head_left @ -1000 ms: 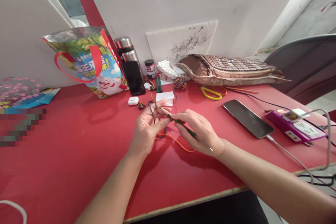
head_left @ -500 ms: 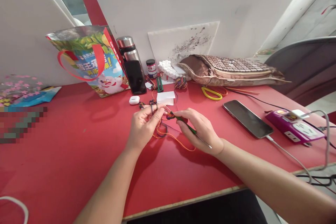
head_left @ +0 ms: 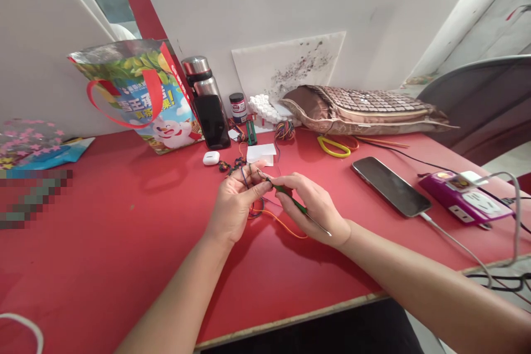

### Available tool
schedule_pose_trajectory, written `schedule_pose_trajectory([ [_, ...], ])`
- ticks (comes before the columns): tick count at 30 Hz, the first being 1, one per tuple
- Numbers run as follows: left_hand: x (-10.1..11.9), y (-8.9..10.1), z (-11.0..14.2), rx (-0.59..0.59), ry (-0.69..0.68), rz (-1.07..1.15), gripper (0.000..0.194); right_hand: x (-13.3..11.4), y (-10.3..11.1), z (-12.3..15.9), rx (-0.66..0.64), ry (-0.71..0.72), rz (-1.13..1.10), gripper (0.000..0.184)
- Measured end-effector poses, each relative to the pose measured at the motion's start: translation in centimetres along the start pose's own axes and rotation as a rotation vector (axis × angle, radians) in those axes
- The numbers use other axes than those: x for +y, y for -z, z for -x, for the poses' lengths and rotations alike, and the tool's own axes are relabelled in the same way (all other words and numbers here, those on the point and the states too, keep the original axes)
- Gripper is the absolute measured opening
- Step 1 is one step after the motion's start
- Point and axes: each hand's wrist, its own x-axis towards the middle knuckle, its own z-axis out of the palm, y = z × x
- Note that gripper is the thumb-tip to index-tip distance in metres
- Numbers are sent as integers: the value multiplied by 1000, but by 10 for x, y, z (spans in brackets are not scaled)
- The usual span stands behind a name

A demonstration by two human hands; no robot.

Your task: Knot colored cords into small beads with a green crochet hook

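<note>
In my right hand is a crochet hook with a green grip, held pen-like. Its metal back end points toward me, and its front tip reaches my left fingers. My left hand pinches a small dark multicoloured crochet piece between thumb and fingers, largely hidden by them. Dark yarn runs over the left fingers. Below the hands, loose orange yarn curves across the red table. Knotted dark crochet work lies just beyond the left hand.
Behind the hands are a white paper, an earphone case and a multicoloured yarn ball. Yellow-handled scissors, a charging phone and a purple power strip lie right. A bag and steel flask stand left.
My left hand has shifted right, toward the hook, and its thumb now covers more of the crochet piece. The right hand has barely moved and keeps its hold on the hook.
</note>
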Motion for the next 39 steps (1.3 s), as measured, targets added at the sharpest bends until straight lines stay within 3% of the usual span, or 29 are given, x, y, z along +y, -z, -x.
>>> schedule_pose_trajectory([
  [4,1,-3,1,12,-1,14,50,-1,-2,3,0,-50,-26,22],
  [10,2,-7,4,47,-21,37,51,-2,-6,7,43,-304,-191,16],
  [15,1,-10,3,54,1,82,49,-1,-7,5,93,-429,-371,22],
  [27,4,-4,5,17,17,26,50,-3,6,2,24,-443,-538,20],
  [33,0,-13,9,45,-3,17,54,-3,3,1,120,-524,-572,25],
  [39,1,-13,10,45,-48,-22,49,-4,3,-1,134,-518,-628,21],
])
